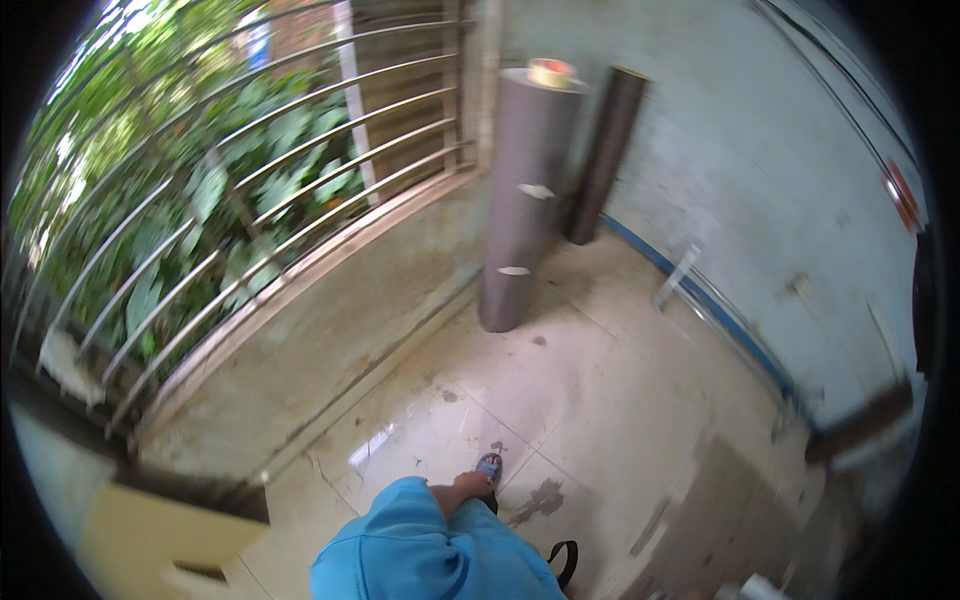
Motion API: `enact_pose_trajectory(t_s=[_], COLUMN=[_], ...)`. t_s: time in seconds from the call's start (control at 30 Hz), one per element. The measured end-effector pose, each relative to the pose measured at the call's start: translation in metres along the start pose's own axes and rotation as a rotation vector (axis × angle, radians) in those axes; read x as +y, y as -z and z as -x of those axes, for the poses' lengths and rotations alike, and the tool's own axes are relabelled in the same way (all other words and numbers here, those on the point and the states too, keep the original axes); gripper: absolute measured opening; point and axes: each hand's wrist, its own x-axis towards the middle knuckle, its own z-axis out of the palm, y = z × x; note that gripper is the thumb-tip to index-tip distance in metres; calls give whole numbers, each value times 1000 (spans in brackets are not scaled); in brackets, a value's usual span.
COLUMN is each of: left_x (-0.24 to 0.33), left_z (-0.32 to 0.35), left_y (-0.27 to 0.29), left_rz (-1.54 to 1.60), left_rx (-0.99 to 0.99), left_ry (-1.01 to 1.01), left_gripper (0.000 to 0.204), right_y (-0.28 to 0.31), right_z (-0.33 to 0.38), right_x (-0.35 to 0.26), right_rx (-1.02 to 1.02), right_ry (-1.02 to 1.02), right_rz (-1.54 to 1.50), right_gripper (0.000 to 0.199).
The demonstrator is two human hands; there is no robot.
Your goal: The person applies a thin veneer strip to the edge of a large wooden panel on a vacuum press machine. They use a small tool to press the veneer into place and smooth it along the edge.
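Neither of my hands shows in the head view. At the bottom centre I see my leg in blue shorts [430,550] and my foot in a sandal [487,470] on the tiled floor [590,400]. Ahead, a tall grey roll [525,200] stands upright near the corner, with a roll of tape [552,72] lying on its top. A thinner dark roll [603,155] leans against the pale wall just behind it.
A metal railing [230,220] with curved bars runs along the left above a low concrete ledge [330,310], green plants beyond it. A pale wall [760,180] with a blue base strip closes the right side. A yellowish box [150,545] sits at the lower left.
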Motion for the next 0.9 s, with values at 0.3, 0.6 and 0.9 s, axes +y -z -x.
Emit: enact_pose_trajectory(t_s=[0.3,0.6,0.9], left_x=[49,-22,-7], left_z=[-58,30,153], left_y=[94,28,-225], left_rz=[490,807,1071], left_rx=[322,705,773], left_ry=[121,595,1138], left_gripper=[38,36,35], right_y=[-72,-223,-354], right_z=[-126,-251,-161], right_x=[-147,-323,-220], right_rx=[-393,-723,-868], right_ry=[42,155,198], right_rz=[330,536,1116], right_gripper=[42,44,38])
